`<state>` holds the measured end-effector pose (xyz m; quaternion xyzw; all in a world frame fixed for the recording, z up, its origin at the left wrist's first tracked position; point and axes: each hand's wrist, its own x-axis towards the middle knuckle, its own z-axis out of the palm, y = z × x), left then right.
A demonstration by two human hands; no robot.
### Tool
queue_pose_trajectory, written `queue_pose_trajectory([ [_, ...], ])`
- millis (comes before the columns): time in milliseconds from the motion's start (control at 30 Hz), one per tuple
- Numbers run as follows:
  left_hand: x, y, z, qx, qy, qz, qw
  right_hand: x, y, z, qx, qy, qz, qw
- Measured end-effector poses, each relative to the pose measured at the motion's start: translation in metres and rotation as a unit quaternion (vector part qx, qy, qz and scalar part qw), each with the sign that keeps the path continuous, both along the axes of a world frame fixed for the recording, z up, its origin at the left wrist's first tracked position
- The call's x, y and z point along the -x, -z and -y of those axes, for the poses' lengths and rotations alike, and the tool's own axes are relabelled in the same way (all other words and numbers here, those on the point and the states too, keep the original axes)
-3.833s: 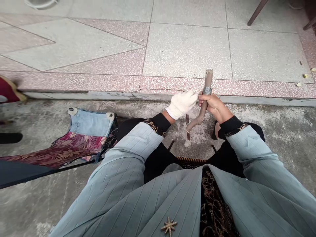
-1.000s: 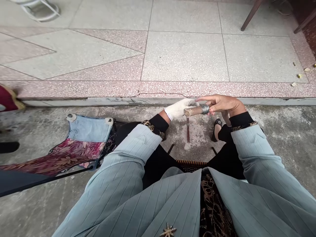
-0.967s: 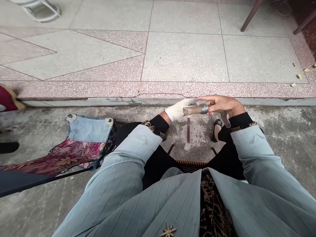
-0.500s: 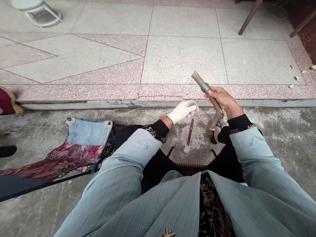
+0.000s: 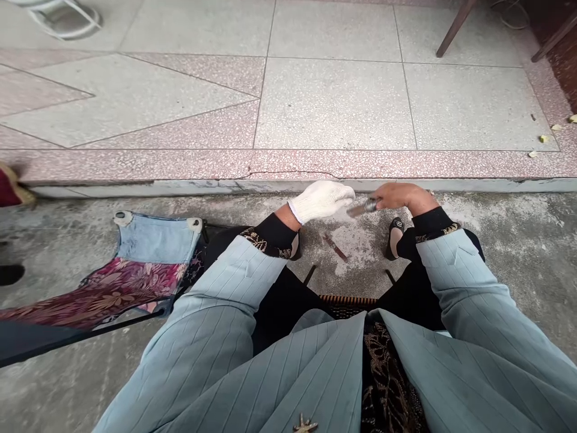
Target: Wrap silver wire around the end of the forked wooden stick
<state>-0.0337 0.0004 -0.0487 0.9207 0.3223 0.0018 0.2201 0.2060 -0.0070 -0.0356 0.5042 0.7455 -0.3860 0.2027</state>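
Note:
My right hand (image 5: 399, 195) is closed round a crooked wooden stick (image 5: 357, 210), its end pointing left and blurred by motion. A coil of grey wire (image 5: 370, 205) is wound round the stick beside my fingers. My left hand (image 5: 322, 200), in a white knit glove, has its fingers curled together just left of the stick's end; whatever they pinch is hidden. Below the hands, a slim reddish-brown piece with a lighter band (image 5: 335, 246) shows at a slant. Whether it hangs or lies on the ground I cannot tell.
A raised terrazzo step (image 5: 333, 108) runs across the front. To my left stands a folding chair (image 5: 148, 246) with denim and floral fabric. A white stool base (image 5: 65, 21) and wooden legs (image 5: 455, 27) stand on the step. My shoe (image 5: 395, 237) rests on the concrete.
My right hand has turned and lowered the stick, whose end swung from pointing up to pointing left. My left hand shifted slightly left. The reddish-brown piece went from nearly upright to slanted.

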Motion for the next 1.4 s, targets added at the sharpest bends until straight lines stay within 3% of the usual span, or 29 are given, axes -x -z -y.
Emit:
queue_pose_trajectory([
  [100, 0.001, 0.0, -0.005, 0.015, -0.011, 0.019, 1.0, 0.002, 0.0, 0.002, 0.116, -0.06, -0.106, 0.986],
  [233, 0.001, 0.007, -0.014, 0.089, -0.055, 0.083, 0.991, -0.003, -0.007, 0.003, 0.167, -0.053, -0.276, 0.945],
  [367, 0.0, 0.02, -0.022, 0.169, -0.13, 0.151, 0.965, -0.017, -0.013, 0.003, 0.119, 0.049, -0.384, 0.914],
  [467, -0.002, 0.031, -0.021, 0.279, -0.196, 0.198, 0.919, -0.023, -0.017, 0.005, 0.076, 0.145, -0.435, 0.886],
  [600, -0.004, 0.034, -0.012, 0.303, -0.139, 0.181, 0.925, -0.024, -0.027, 0.008, 0.01, 0.271, -0.441, 0.856],
  [700, -0.002, 0.024, -0.001, 0.29, -0.111, 0.165, 0.936, -0.024, -0.028, 0.006, -0.047, 0.314, -0.41, 0.855],
  [800, -0.001, 0.01, 0.012, 0.261, -0.061, 0.137, 0.953, -0.021, -0.017, 0.001, -0.109, 0.328, -0.359, 0.867],
  [867, 0.0, 0.0, 0.021, 0.194, -0.034, 0.106, 0.975, -0.015, -0.009, 0.0, -0.158, 0.309, -0.258, 0.902],
  [967, 0.005, -0.015, 0.029, 0.071, -0.022, 0.046, 0.996, -0.001, -0.005, 0.004, -0.217, 0.225, -0.094, 0.945],
  [1033, 0.009, -0.027, 0.028, 0.025, -0.031, 0.015, 0.999, 0.008, -0.009, 0.011, -0.215, 0.161, -0.026, 0.963],
  [1100, 0.014, -0.037, 0.024, 0.018, -0.041, 0.0, 0.999, 0.013, -0.016, 0.017, -0.164, 0.076, 0.0, 0.984],
  [1200, 0.019, -0.043, 0.011, 0.062, -0.014, 0.047, 0.997, 0.012, -0.03, 0.025, 0.004, -0.043, -0.066, 0.997],
  [1300, 0.017, -0.04, 0.001, 0.149, -0.006, 0.126, 0.981, 0.005, -0.049, 0.032, 0.14, -0.09, -0.207, 0.964],
  [1333, 0.015, -0.038, -0.001, 0.183, -0.015, 0.149, 0.972, 0.001, -0.056, 0.034, 0.145, -0.091, -0.256, 0.951],
  [1400, 0.01, -0.033, -0.002, 0.239, -0.052, 0.2, 0.949, -0.007, -0.068, 0.038, 0.079, -0.017, -0.348, 0.934],
])
